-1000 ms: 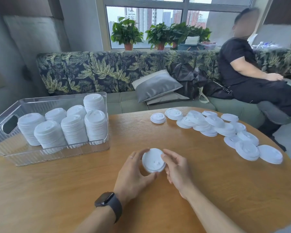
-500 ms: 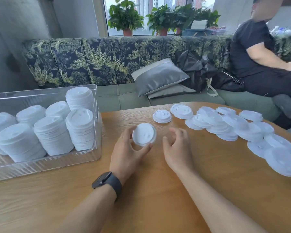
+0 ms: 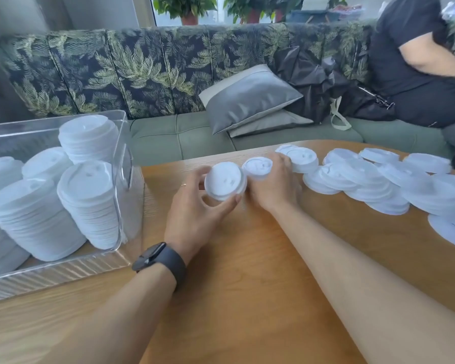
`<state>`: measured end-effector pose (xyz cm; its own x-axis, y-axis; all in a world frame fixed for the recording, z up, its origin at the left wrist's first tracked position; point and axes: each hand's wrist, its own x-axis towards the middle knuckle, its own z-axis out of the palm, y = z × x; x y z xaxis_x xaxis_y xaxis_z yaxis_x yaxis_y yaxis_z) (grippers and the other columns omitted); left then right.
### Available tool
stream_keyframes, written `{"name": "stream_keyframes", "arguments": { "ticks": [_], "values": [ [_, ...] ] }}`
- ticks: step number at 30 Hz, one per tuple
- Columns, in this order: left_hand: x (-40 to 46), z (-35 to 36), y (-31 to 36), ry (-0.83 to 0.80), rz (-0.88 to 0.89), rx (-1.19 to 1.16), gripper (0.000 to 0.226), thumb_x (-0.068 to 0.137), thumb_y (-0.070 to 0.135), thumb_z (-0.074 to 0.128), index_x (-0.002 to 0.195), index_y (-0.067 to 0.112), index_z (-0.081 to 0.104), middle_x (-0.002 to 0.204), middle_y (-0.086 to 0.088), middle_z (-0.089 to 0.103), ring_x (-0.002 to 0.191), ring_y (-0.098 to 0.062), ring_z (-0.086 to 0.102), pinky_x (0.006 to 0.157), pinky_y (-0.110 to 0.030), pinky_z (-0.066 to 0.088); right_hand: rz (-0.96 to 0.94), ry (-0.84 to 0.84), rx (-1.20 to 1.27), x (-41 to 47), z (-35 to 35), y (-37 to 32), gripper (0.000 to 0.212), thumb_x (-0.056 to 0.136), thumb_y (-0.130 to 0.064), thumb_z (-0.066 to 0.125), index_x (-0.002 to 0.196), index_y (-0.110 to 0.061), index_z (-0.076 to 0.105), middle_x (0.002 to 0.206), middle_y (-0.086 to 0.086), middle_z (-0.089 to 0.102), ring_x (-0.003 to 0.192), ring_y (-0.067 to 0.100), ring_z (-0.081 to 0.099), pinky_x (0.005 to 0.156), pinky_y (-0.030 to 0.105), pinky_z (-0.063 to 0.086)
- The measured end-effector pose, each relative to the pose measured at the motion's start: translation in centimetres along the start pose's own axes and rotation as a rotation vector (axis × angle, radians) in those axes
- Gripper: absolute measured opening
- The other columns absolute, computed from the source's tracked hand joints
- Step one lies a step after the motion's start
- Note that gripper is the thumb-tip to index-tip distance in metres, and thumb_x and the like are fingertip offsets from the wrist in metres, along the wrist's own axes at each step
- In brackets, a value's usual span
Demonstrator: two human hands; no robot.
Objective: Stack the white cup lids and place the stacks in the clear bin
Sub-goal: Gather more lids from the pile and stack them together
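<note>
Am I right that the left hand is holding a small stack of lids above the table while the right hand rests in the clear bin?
Not quite: the head view shows the right hand reaching the loose lids on the table, not the clear bin. The left hand does hold the small stack.

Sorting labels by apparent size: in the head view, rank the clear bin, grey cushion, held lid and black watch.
1. clear bin
2. grey cushion, though it sits farther away
3. held lid
4. black watch, close to the lid, so unsure

A lounge: a leaf-patterned sofa [image 3: 153, 72] with cushions [image 3: 247, 98] behind a wooden table [image 3: 247, 271].
</note>
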<state>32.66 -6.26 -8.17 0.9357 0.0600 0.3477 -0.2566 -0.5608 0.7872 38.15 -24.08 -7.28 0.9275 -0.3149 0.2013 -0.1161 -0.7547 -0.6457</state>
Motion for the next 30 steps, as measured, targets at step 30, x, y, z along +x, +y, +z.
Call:
{"name": "stream_keyframes", "arguments": {
  "ticks": [30],
  "values": [
    [-16.2, -6.3, 4.2, 0.000, -0.048, 0.051, 0.086, 0.079, 0.078, 0.061, 0.148, 0.033, 0.039, 0.138, 0.020, 0.048, 0.129, -0.004, 0.050, 0.106, -0.036, 0.049, -0.030, -0.185, 0.461, -18.4, -8.3, 1.2, 0.084, 0.054, -0.065, 0.091, 0.123, -0.049, 0.046, 0.117, -0.022, 0.064, 0.104, 0.004, 0.064, 0.089, 0.037, 0.056]
  ]
}}
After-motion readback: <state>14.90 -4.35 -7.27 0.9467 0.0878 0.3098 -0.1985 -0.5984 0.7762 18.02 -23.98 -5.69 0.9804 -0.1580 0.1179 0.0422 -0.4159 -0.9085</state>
